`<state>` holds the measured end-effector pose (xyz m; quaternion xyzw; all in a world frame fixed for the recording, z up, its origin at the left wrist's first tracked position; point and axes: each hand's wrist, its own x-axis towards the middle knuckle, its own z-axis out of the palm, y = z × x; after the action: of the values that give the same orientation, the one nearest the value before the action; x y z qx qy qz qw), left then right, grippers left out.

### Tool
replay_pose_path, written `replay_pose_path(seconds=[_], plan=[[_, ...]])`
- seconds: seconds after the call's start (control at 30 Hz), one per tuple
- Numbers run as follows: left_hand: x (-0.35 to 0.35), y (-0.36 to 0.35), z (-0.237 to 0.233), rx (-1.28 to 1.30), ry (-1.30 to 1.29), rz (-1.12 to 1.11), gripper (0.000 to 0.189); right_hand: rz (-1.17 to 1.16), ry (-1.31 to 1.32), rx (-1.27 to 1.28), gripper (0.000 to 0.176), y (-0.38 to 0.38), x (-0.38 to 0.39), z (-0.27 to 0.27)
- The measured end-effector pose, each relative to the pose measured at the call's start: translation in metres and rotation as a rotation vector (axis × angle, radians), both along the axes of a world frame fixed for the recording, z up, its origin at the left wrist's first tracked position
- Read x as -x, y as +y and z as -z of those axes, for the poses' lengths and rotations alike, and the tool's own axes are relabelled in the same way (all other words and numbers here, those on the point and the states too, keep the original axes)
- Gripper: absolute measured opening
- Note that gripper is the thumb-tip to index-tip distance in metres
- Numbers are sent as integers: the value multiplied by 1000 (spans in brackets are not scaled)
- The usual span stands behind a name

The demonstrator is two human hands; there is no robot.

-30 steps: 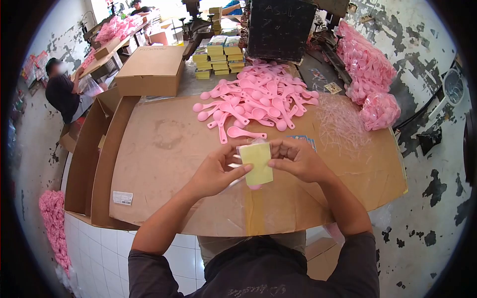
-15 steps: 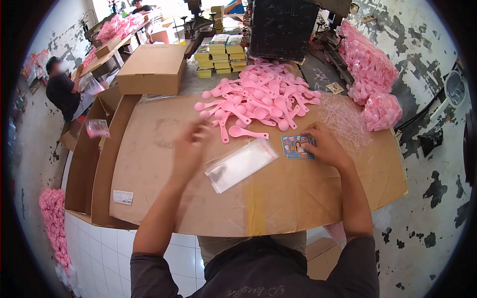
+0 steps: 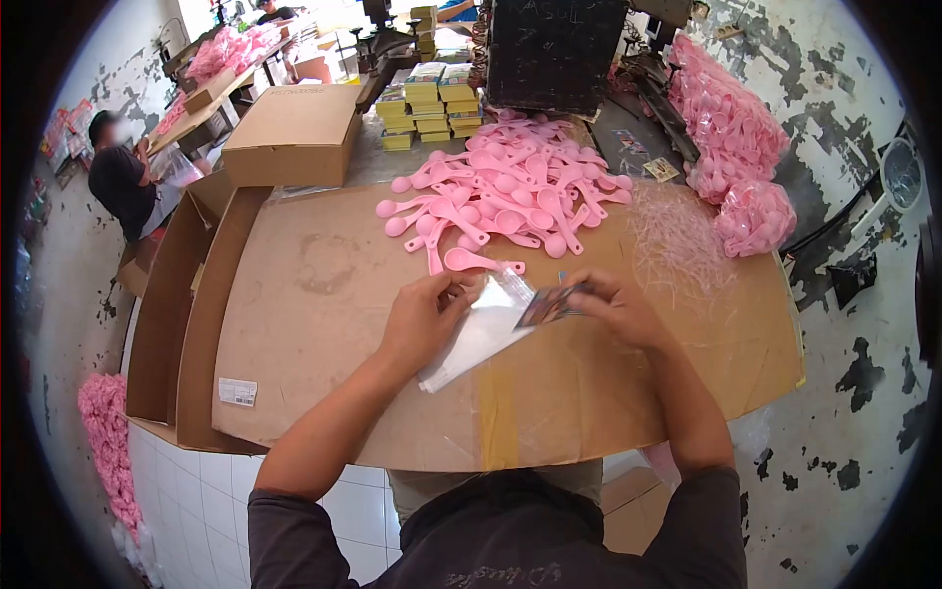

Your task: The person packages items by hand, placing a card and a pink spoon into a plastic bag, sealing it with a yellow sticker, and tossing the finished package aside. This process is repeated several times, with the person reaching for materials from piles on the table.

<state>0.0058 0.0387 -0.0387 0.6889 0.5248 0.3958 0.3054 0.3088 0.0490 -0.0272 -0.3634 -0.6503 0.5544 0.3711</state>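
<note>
A stack of clear plastic bags (image 3: pixel 469 344) lies slantwise on the cardboard sheet in front of me. At its upper left edge my left hand (image 3: pixel 430 312) is closed, thumb and fingers pinching the top bag. My right hand (image 3: pixel 616 306) grips a printed card (image 3: pixel 546 307), tilted, its near end right at the raised mouth of the bag. Just beyond the bags rests a single pink measuring spoon (image 3: pixel 476 260), at the front of a big heap of pink spoons (image 3: pixel 510 196).
An open carton (image 3: pixel 196 334) stands along the left edge, a closed cardboard box (image 3: pixel 292 133) behind it. Stacked cards (image 3: pixel 427 103) and a black metal box (image 3: pixel 557 54) are at the back. Bagged pink spoons (image 3: pixel 731 137) and plastic strands (image 3: pixel 677 236) lie right. A person (image 3: pixel 128 177) works far left.
My left hand has come from the left onto the plastic bags. My right hand has lifted a card and brought it left to them. The pink packet above the left carton is out of sight.
</note>
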Motion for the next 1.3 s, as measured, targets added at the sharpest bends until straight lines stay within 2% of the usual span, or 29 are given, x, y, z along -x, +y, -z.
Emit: replay_pose_path(seconds=[0.07, 0.17, 0.27, 0.37, 0.47, 0.57, 0.67, 0.77, 0.87, 0.97, 1.07, 1.17, 1.27, 1.3], plan=[[2, 1, 7, -71, 16, 1, 17, -88, -168, -191, 27, -6, 23, 4], [2, -3, -1, -66, 70, -21, 12, -116, -506, -293, 27, -14, 37, -4], [7, 1, 4, -233, -136, -13, 8, -99, -411, -449, 28, -12, 34, 11], [24, 11, 7, 86, -503, 89, 14, -85, -359, -438, 29, -13, 35, 12], [28, 1, -17, 336, -706, 199, 27, -4, -404, -378, 30, -15, 34, 4], [24, -8, -28, 396, -701, 250, 35, 197, -316, -253, 28, -12, 33, 9], [15, -12, -25, 400, -656, 304, 39, 216, 80, -117, 23, -14, 38, -4], [8, -16, -19, 372, -679, 287, 39, 321, 215, -224, 20, -17, 44, -10], [7, -16, -22, 406, -689, 275, 46, 331, 225, -258, 21, -18, 43, -11], [6, -16, -18, 385, -658, 261, 45, 245, -2, -317, 25, -16, 33, -6], [3, -22, -24, 356, -538, 314, 43, 180, -357, -679, 27, -19, 36, -22], [-1, -30, -23, 279, -329, 342, 44, 191, -337, -585, 28, -29, 45, -24], [-2, -34, -24, 259, -367, 392, 45, 323, 9, -310, 26, -37, 62, -24], [-3, -35, -24, 269, -427, 389, 45, 282, -44, -309, 22, -37, 61, -20]])
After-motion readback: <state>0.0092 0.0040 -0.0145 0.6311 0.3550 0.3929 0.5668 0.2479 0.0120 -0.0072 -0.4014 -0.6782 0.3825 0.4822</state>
